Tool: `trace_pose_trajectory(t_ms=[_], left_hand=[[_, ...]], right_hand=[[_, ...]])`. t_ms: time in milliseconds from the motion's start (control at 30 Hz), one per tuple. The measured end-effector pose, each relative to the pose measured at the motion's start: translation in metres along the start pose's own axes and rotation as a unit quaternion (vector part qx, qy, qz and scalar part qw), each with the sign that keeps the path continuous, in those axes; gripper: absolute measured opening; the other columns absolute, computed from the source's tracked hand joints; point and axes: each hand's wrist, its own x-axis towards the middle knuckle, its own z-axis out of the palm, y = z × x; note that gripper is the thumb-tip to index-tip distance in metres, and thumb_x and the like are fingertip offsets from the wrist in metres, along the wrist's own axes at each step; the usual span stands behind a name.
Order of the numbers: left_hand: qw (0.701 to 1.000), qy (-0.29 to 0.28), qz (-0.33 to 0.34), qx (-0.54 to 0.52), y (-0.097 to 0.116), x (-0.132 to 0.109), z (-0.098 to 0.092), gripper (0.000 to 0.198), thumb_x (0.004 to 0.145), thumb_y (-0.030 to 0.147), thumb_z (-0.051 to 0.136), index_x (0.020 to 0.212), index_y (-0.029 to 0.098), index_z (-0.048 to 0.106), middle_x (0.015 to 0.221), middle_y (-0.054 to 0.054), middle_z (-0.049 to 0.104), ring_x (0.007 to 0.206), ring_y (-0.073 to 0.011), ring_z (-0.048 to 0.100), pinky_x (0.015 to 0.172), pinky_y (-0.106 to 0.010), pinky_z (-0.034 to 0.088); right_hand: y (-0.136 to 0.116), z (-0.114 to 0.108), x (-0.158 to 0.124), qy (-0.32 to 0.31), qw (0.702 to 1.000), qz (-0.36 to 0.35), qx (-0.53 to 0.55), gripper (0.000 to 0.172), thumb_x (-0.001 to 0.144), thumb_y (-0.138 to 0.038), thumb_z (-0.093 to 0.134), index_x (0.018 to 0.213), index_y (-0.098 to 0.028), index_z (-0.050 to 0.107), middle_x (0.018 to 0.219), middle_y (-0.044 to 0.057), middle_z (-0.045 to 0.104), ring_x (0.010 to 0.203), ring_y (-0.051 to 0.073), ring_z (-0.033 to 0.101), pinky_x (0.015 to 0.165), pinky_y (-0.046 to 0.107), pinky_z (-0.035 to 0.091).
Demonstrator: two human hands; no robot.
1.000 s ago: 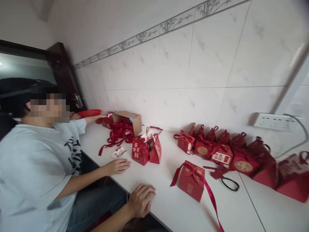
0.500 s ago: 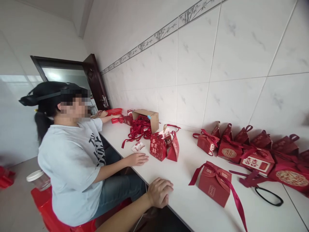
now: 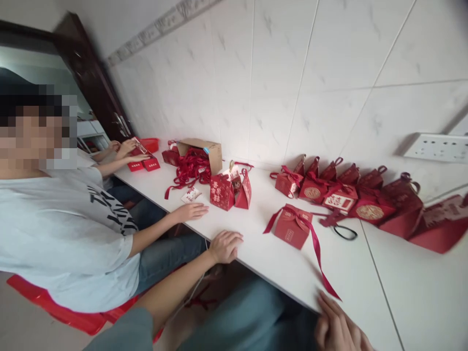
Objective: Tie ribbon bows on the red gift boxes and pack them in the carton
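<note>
My left hand point(image 3: 225, 247) rests on the near edge of the white table point(image 3: 252, 243). Its fingers lie loosely bent over the top with nothing in them. At the bottom of the view my right hand point(image 3: 340, 324) lies by the same edge, partly cut off, fingers loosely extended and empty. Between and beyond my hands stands a red gift box point(image 3: 293, 226) tied with a dark red ribbon point(image 3: 317, 251). One ribbon tail trails down close to my right fingertips. Neither hand touches the box.
Several red gift boxes point(image 3: 312, 192) line the wall at right, near a black loop point(image 3: 345, 233). Further left are open red boxes point(image 3: 221, 192), a white card point(image 3: 191, 195) and a carton point(image 3: 215, 157) spilling ribbons. A co-worker's hand point(image 3: 192, 211) rests left of mine; another person handles red boxes beyond.
The view has swung right and down, bringing my right hand, a wall socket and more boxes into sight. My left hand stays at the table edge. The far person's hands now hold up a red box piece.
</note>
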Motion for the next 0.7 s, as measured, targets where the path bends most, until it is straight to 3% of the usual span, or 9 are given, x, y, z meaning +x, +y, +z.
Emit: trace_pose_trajectory(t_ms=[67,267,700], left_hand=[[1.0,-0.008,-0.003,-0.009,-0.001,0.0,0.002,0.032,0.084,0.027,0.032,0.092,0.017,0.061,0.095,-0.007,0.07,0.087,-0.0196,0.064,0.074,-0.034,0.044],[1.0,-0.019,0.005,-0.021,-0.007,0.001,0.004,0.031,0.083,0.025,0.036,0.096,0.016,0.062,0.1,-0.008,0.069,0.089,-0.0212,0.063,0.076,-0.035,0.044],[1.0,-0.007,0.023,0.003,-0.01,0.004,0.002,0.031,0.08,0.02,0.037,0.095,0.019,0.063,0.099,-0.006,0.07,0.089,-0.0199,0.064,0.076,-0.033,0.046]], right_hand=[[-0.005,-0.005,0.009,-0.006,0.999,0.032,-0.008,0.022,0.089,-0.016,0.043,0.089,-0.02,0.065,0.083,0.0,0.075,0.059,0.014,0.06,0.064,0.031,0.034],[-0.016,-0.006,0.013,-0.03,0.997,0.066,0.012,0.022,0.089,-0.013,0.04,0.089,-0.02,0.062,0.088,0.001,0.074,0.074,0.016,0.063,0.076,0.033,0.031],[-0.017,0.002,0.008,-0.005,0.997,0.072,0.029,0.023,0.088,-0.01,0.04,0.088,-0.019,0.061,0.088,0.001,0.073,0.08,0.015,0.062,0.075,0.032,0.031]])
